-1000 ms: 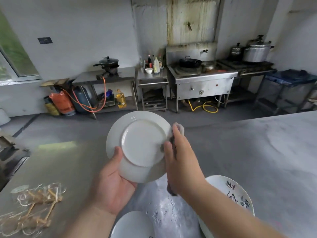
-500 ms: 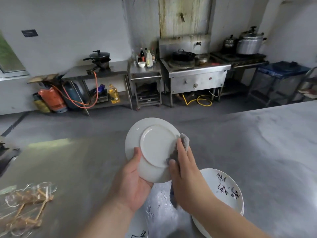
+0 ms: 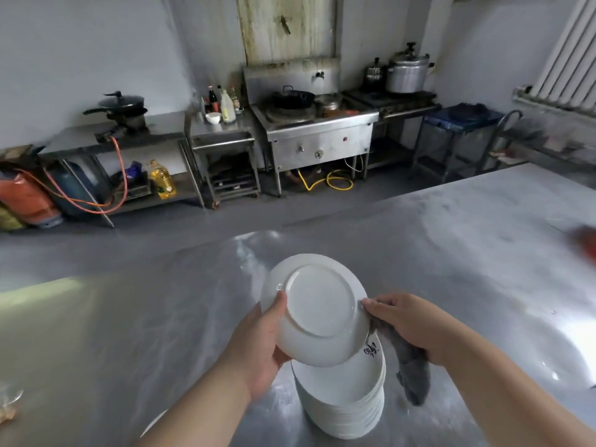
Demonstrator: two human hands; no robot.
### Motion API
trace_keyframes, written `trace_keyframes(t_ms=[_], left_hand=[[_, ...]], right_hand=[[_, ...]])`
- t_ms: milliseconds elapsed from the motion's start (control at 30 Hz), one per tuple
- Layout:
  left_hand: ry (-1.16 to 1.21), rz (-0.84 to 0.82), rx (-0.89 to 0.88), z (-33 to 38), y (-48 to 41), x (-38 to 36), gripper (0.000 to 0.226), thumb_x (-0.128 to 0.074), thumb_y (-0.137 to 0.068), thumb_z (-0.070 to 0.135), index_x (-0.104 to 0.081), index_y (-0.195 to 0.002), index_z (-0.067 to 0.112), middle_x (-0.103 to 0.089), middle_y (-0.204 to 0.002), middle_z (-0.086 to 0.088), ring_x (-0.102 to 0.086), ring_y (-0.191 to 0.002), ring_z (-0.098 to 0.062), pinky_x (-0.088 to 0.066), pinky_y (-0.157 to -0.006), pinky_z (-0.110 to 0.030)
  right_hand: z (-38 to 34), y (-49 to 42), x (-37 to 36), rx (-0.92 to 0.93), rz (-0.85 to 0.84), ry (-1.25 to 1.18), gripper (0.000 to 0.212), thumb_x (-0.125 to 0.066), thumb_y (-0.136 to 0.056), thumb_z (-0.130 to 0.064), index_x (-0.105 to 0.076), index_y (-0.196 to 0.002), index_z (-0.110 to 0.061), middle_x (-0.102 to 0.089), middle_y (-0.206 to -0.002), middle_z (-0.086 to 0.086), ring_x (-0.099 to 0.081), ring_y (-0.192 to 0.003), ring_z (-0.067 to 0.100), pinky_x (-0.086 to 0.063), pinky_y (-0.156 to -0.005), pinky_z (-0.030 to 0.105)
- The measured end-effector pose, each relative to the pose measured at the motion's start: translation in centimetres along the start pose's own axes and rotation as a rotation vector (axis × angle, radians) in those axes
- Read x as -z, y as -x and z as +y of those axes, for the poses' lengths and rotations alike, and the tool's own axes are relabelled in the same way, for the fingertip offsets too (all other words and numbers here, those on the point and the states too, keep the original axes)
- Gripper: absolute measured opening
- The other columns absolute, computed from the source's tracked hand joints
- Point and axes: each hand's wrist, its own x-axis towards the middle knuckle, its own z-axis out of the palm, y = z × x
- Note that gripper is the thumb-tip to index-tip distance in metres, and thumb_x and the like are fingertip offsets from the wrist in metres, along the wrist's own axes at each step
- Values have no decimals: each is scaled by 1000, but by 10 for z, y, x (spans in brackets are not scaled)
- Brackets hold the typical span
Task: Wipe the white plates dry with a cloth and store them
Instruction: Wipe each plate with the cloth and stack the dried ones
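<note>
A white plate (image 3: 317, 308) is held up with its underside facing me, just above a tall stack of white plates (image 3: 345, 401) on the steel table (image 3: 129, 317). My left hand (image 3: 261, 346) grips the plate's left rim. My right hand (image 3: 409, 324) holds a grey cloth (image 3: 412, 372) that hangs down, and its fingertips touch the plate's right rim. Dark writing shows on the top plate of the stack.
The edge of another white plate (image 3: 154, 422) peeks out at the bottom, left of my forearm. Clear wrap lies at the table's left edge (image 3: 9, 401). A blurred red thing (image 3: 585, 243) sits at the far right. Stoves, pots and shelves stand across the floor.
The view has swung to the right and the plate has come over the stack. My right hand slid off the plate's back to its right rim, and the cloth now hangs below.
</note>
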Motion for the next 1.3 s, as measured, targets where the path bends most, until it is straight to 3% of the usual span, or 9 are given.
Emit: trace_keyframes(t_ms=[233, 333, 433, 533, 600, 667, 867, 1067, 1300], left_hand=[[-1051, 72, -184, -26, -31, -2, 80, -38, -69, 98, -66, -98, 29, -74, -87, 12, -70, -85, -8, -58, -88, -39], [-790, -12, -117, -35, -35, -3, 100, -26, -65, 107, -59, -85, 15, -68, -74, -2, -55, -64, -9, -53, -68, -32], [-503, 35, -92, -35, -37, -7, 89, -9, -81, 91, -54, -83, 14, -44, -65, -6, -34, -51, -13, -26, -49, -26], [-378, 129, -118, -34, -43, -7, 57, -38, -106, 65, -59, -85, 17, -48, -61, -1, -39, -50, -13, -31, -45, -21], [-462, 140, -134, -36, -49, -2, 21, -57, -106, 31, -59, -88, 20, -58, -69, 2, -48, -56, -11, -39, -49, -19], [-590, 169, -123, -47, -59, 7, 7, -57, -104, 15, -58, -102, 21, -69, -88, 2, -57, -66, -7, -45, -61, -24], [-933, 345, -108, -91, -81, 25, 9, -65, -92, 25, -61, -85, 25, -65, -71, 5, -56, -64, -20, -43, -61, -31], [-1145, 494, -201, -109, -86, 23, 11, -63, -92, 38, -57, -83, 37, -59, -64, 9, -54, -57, -2, -31, -49, -22], [-1162, 485, -231, -114, -92, 28, 9, -66, -95, 35, -58, -93, 32, -57, -67, 7, -53, -62, -4, -31, -51, -25]], right_hand=[[47, 1, 33, 20, 19, -176, 41, -68, -99, -44, -68, -68, -17, -66, -68, -1, -49, -62, 14, -40, -64, 27], [53, -3, 40, 89, 43, -180, 44, -61, -104, -45, -71, -77, -12, -70, -71, -3, -49, -64, 13, -39, -71, 32], [56, -8, 40, 53, 27, -327, 58, -46, -107, -56, -77, -87, -11, -77, -87, 6, -52, -64, 14, -44, -69, 32], [58, -15, 27, 22, -33, -443, 34, -60, -104, -43, -79, -93, -17, -73, -88, 11, -55, -63, 17, -51, -62, 33], [62, -19, 14, 13, -11, -474, 5, -77, -92, -22, -74, -90, -19, -69, -89, 21, -64, -74, 27, -60, -78, 49], [71, -28, 3, 3, 96, -332, 15, -80, -81, -19, -69, -88, -25, -74, -93, 18, -69, -81, 25, -59, -89, 51], [88, -42, -18, 2, 206, 165, 18, -72, -85, -24, -62, -92, -38, -66, -89, -21, -58, -82, -6, -41, -63, 13], [104, -50, -30, 2, 248, 250, 19, -67, -90, -25, -56, -97, -39, -64, -89, -20, -56, -81, -6, -39, -62, 13], [105, -42, -33, 17, 299, 302, 16, -69, -90, -33, -58, -98, -40, -68, -86, -15, -63, -72, 3, -47, -56, 23]])
